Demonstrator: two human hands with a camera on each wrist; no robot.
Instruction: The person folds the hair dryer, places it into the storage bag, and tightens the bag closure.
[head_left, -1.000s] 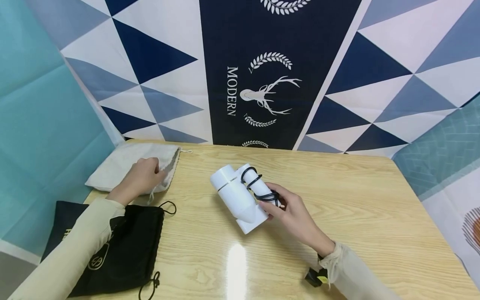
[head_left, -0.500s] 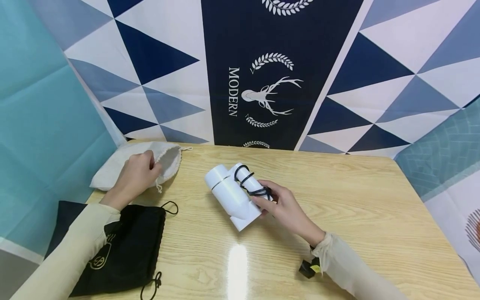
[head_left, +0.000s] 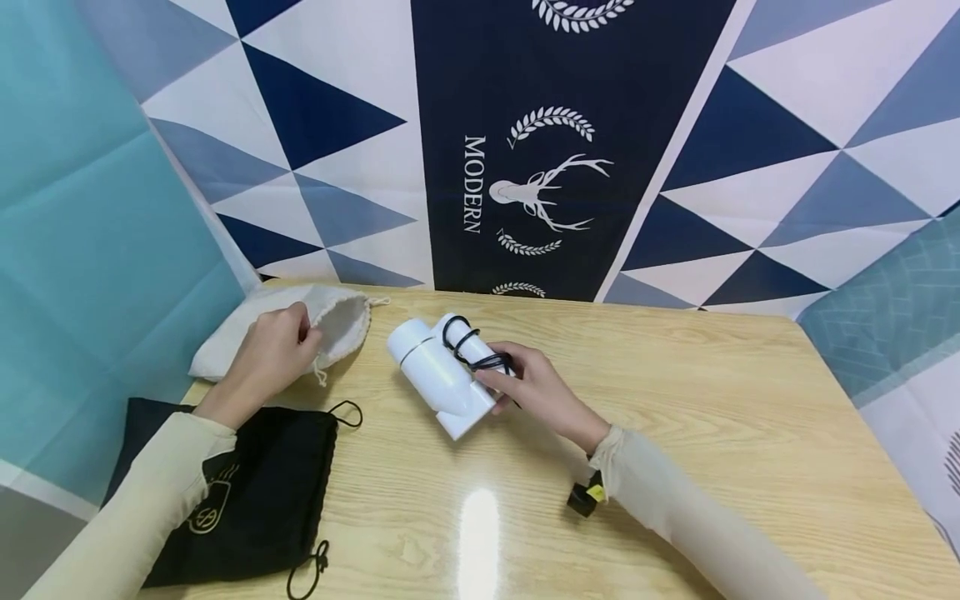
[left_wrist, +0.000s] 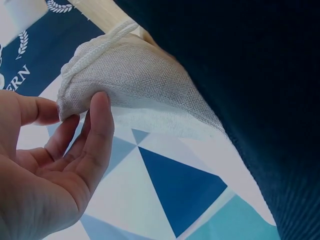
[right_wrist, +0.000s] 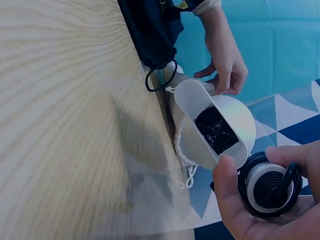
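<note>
A white folding hair dryer (head_left: 435, 379) is held over the middle of the table by my right hand (head_left: 536, 385), which grips the handle. Black cord (head_left: 491, 361) is wound round that handle. In the right wrist view the hair dryer (right_wrist: 237, 120) shows an open end with a black interior. My left hand (head_left: 273, 343) pinches the rim of a whitish cloth drawstring bag (head_left: 231, 340) lying at the back left. The bag's mouth gapes toward the hair dryer. In the left wrist view, thumb and fingers pinch the edge of the bag (left_wrist: 135, 75).
A black drawstring pouch (head_left: 281, 492) with gold print lies at the front left, partly under my left forearm. A small black block with a yellow mark (head_left: 583, 498) is at my right wrist. Patterned cloth (head_left: 345, 125) stands behind the wooden table (head_left: 675, 400).
My right hand has carried the hair dryer leftward and slightly back, closer to the bag. My left hand has kept its pinch while the bag's mouth has opened wider.
</note>
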